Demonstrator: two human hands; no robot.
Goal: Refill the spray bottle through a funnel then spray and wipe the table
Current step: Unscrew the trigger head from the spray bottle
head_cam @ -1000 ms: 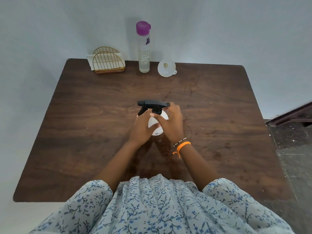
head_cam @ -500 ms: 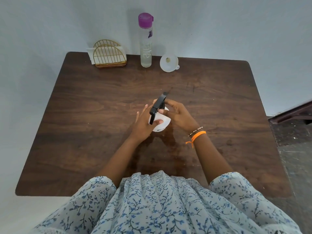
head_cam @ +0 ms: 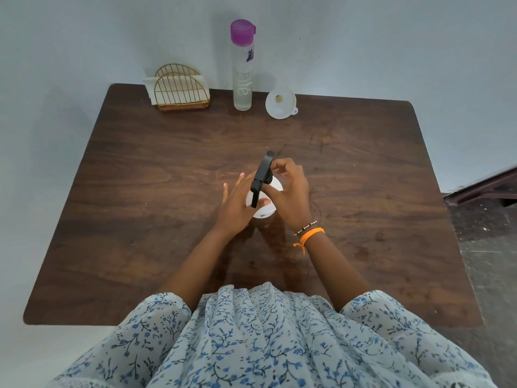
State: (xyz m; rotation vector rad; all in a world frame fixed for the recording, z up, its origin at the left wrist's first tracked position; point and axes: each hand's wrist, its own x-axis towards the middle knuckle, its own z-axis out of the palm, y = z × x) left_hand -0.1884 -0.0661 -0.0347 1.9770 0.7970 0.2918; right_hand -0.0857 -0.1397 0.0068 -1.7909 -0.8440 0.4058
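White spray bottle (head_cam: 265, 210) at frame centre on the table (head_cam: 140, 219), my left hand (head_cam: 237, 204) flat against it with fingers straight, my right hand (head_cam: 288, 191) curled round its black trigger head (head_cam: 261, 176), funnel (head_cam: 280, 104) at upper centre.

Home, wooden table (head_cam: 167, 191), napkin holder (head_cam: 180, 92)

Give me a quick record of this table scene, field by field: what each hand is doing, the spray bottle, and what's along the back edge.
left hand: fingers straight, palm against the side of the bottle, thumb on it
right hand: fingers curled at the collar under the spray head
spray bottle: white, upright, mid-table
spray head: black, still on the bottle
funnel: white, back edge, untouched
refill bottle: tall, clear, purple cap on
napkin holder: gold wire, back left
table: dark wood
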